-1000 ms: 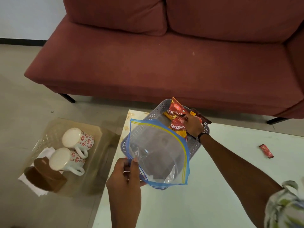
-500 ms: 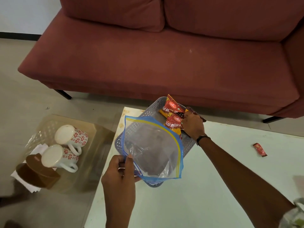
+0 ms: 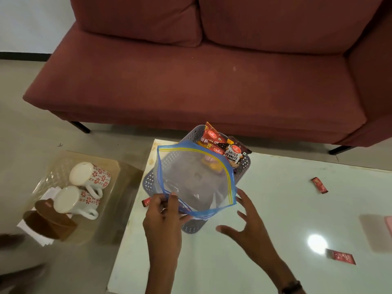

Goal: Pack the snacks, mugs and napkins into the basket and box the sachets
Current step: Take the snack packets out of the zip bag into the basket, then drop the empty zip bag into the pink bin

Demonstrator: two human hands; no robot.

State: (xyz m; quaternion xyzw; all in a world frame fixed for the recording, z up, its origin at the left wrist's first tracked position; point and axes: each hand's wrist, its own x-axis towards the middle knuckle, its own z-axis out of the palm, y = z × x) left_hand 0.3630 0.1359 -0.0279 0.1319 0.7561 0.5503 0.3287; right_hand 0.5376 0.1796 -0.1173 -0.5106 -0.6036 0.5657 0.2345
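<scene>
Perforated grey basket, glossy snack packets, clear zip bag pinched by left hand, seemingly empty

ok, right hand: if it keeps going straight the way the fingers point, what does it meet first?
Probably the zip bag: the right hand is open, fingers aimed up-left at the bag's lower right edge, which the left hand pinches. The basket sits behind it. Depth is unclear.

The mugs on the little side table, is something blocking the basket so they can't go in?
Yes. The left hand holds an empty zip bag right over the basket, covering most of its opening. The snack packets stand at its far end. The mugs stay out.
</scene>
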